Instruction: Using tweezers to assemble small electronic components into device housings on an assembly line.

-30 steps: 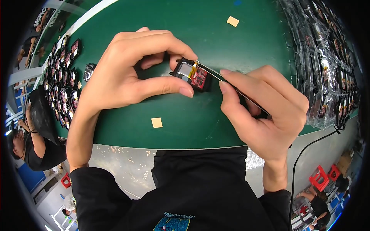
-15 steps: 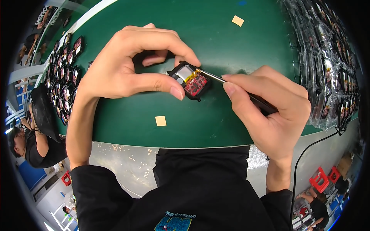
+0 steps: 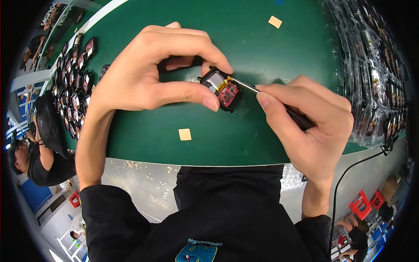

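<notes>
Between the thumb and forefinger of my left hand (image 3: 161, 70) is a small black device housing (image 3: 228, 107). It lies open-faced, showing a red circuit board (image 3: 228, 94), a silver battery-like block (image 3: 215, 79) and a strip of yellow tape. My right hand (image 3: 310, 118) is closed on slim metal tweezers (image 3: 246, 84) with a dark rear part. Their tip touches, or nearly touches, the yellow tape at the housing's upper right edge. Whether the tip pinches anything is too small to tell.
Several similar open housings (image 3: 74, 87) crowd the left of the green table (image 3: 235, 139). Stacked clear plastic trays (image 3: 371, 87) of them stand on the right. Two beige paper squares (image 3: 185, 134) lie on the tabletop. A black cable (image 3: 338, 187) hangs at right; a person (image 3: 43, 153) sits at left.
The housing and my left hand have shifted slightly right. The tweezers have moved a little right too, their tip staying at the housing's upper right edge.
</notes>
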The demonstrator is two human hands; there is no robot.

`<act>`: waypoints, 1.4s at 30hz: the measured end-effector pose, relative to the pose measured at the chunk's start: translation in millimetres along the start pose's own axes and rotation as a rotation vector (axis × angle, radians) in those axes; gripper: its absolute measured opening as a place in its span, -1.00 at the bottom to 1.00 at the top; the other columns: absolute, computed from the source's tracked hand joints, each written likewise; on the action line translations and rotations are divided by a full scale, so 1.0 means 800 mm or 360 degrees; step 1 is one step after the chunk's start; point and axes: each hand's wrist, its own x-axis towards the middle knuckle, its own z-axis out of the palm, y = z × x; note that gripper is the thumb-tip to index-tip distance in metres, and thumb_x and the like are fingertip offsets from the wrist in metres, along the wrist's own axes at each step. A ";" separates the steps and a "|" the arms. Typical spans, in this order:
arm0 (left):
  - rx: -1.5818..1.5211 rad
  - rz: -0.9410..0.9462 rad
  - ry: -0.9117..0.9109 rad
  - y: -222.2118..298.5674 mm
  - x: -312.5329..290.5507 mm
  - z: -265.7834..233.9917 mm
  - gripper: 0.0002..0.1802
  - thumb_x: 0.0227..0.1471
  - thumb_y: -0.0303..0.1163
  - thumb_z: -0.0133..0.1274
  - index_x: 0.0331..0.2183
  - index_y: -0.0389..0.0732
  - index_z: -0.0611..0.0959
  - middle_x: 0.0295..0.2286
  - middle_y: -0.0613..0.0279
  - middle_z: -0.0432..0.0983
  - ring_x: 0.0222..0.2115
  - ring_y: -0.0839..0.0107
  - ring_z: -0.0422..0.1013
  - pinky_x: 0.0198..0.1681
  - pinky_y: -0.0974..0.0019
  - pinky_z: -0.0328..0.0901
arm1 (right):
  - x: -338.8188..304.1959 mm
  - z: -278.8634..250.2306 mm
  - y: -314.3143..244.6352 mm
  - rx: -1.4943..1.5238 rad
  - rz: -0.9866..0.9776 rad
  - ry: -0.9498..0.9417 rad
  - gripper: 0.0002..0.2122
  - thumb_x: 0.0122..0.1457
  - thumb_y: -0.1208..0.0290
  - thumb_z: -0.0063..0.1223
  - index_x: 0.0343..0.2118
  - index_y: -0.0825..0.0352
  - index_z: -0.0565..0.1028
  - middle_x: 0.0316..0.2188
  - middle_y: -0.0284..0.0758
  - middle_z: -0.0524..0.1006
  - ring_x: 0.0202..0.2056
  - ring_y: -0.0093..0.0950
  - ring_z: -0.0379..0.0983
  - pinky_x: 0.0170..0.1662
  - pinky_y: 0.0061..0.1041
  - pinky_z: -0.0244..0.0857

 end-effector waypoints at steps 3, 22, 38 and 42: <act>0.0011 0.0023 0.0014 0.000 0.001 0.002 -0.29 -0.29 -0.01 0.63 -0.09 -0.19 0.86 -0.37 0.37 0.67 -0.55 0.55 0.23 -0.30 0.34 0.07 | -0.001 -0.001 -0.001 -0.0005 0.0028 -0.0009 -0.87 0.12 0.72 0.40 -0.27 0.45 0.78 -0.58 -0.41 0.55 -0.58 -0.69 0.38 -0.50 -0.63 0.13; 0.0125 0.0159 0.0012 0.002 0.001 0.002 -0.36 -0.22 -0.07 0.59 -0.11 -0.23 0.86 -0.35 0.29 0.70 -0.46 0.49 0.39 -0.31 0.33 0.10 | -0.001 0.003 0.004 0.0020 -0.0051 0.0017 -0.88 0.11 0.72 0.40 -0.28 0.46 0.78 -0.62 -0.41 0.52 -0.60 -0.69 0.32 -0.51 -0.63 0.08; 0.0129 0.0114 0.0020 0.003 -0.001 0.002 -0.35 -0.26 -0.06 0.61 -0.12 -0.22 0.86 -0.34 0.31 0.69 -0.50 0.51 0.33 -0.34 0.34 0.07 | -0.003 0.003 0.005 0.0010 -0.0095 0.0048 -0.85 0.07 0.75 0.39 -0.29 0.45 0.78 -0.62 -0.43 0.51 -0.61 -0.71 0.29 -0.52 -0.62 0.05; 0.0092 0.0039 0.0008 0.002 -0.002 0.001 -0.32 -0.29 -0.07 0.62 -0.10 -0.21 0.86 -0.33 0.32 0.68 -0.52 0.53 0.28 -0.34 0.34 0.06 | -0.003 -0.001 0.002 -0.0074 -0.0078 0.0046 -0.84 0.06 0.75 0.38 -0.28 0.44 0.78 -0.61 -0.43 0.51 -0.62 -0.71 0.31 -0.53 -0.63 0.06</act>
